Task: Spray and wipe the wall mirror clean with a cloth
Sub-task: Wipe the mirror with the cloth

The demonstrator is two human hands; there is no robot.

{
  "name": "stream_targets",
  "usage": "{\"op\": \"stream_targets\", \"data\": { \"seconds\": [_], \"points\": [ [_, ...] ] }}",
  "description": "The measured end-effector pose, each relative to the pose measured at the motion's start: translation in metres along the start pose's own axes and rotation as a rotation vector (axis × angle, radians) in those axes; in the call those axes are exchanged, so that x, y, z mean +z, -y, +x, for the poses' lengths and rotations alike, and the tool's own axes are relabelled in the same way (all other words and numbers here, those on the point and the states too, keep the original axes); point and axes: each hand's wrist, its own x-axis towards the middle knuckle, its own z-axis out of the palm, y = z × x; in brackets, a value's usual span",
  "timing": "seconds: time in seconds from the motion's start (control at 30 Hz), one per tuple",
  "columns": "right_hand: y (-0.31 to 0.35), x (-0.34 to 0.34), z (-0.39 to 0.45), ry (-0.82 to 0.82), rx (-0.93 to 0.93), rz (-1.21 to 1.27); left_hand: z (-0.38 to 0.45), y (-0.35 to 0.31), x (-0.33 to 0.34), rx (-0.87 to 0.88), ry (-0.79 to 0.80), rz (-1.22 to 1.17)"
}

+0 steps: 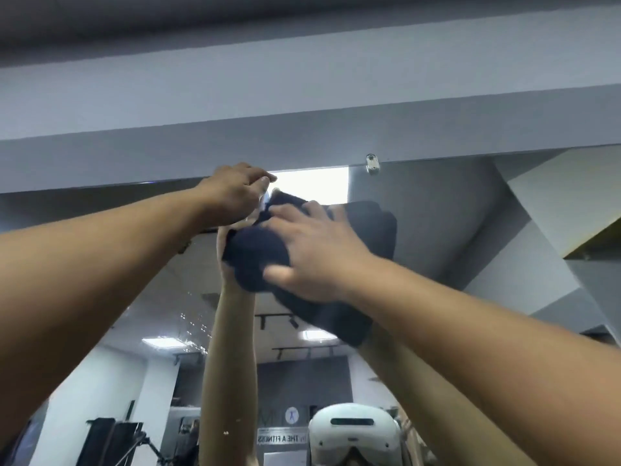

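I look up at the top edge of the wall mirror (437,213). My right hand (319,257) lies with spread fingers on a dark navy cloth (250,260) and presses it flat against the glass just below the top edge. My left hand (232,193) is raised beside it on the left, at the mirror's upper edge, its fingers curled around a small pale spray bottle (263,200). Only a sliver of the bottle shows past the hand. Both arms and the cloth are reflected in the glass.
A metal clip (372,163) holds the mirror's top edge under a grey wall beam (302,136). Fine droplets (191,321) speckle the glass at lower left. The reflection shows ceiling lights, gym equipment and a white headset (353,432).
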Motion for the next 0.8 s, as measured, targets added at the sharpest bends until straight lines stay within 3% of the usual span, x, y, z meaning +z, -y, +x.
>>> {"op": "stream_targets", "data": {
  "seconds": [0.07, 0.23, 0.4, 0.53, 0.8],
  "points": [
    [-0.016, -0.004, 0.025, -0.032, 0.125, -0.011, 0.002, 0.009, -0.005, 0.022, -0.034, -0.068],
    [-0.051, -0.015, 0.076, -0.077, 0.448, -0.032, -0.013, 0.033, -0.019, 0.012, -0.057, 0.096],
    [-0.049, -0.011, 0.090, -0.082, 0.544, -0.061, -0.028, 0.070, -0.029, -0.002, 0.011, 0.136],
    [-0.015, -0.002, 0.067, -0.061, 0.361, -0.066, -0.034, 0.085, -0.023, -0.001, 0.020, 0.058],
    [0.112, 0.030, -0.026, 0.074, -0.221, -0.020, -0.033, 0.084, -0.023, 0.002, 0.008, 0.068]
  ]
}}
